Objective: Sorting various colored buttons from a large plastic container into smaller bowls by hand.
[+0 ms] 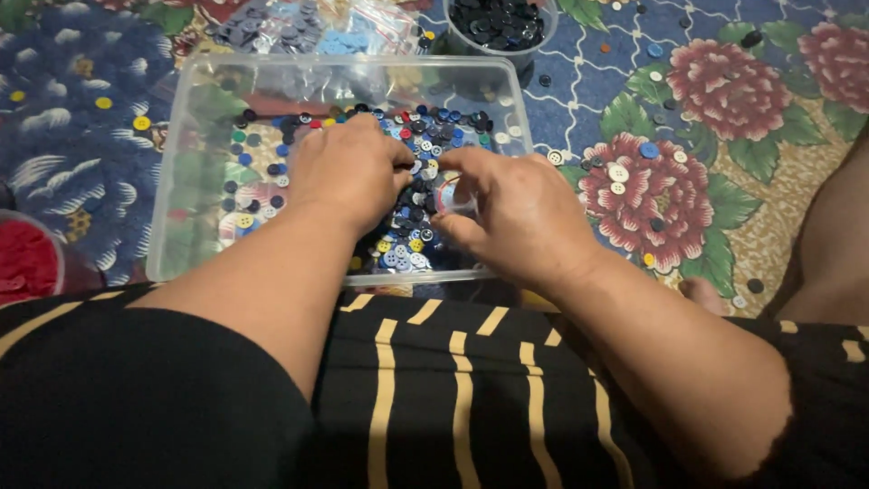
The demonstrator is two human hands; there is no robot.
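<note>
Head view, looking down at my two bare hands inside a clear plastic tray on a flowered cloth. My left hand lies palm down on a heap of mixed buttons, fingers curled loosely; I cannot tell whether it grips any. My right hand, just beside it, pinches a small clear bag between thumb and fingers. The buttons fill the tray's middle and right. Loose buttons dot the cloth to the right. At the far edge stand a tub of dark buttons and bagged buttons.
</note>
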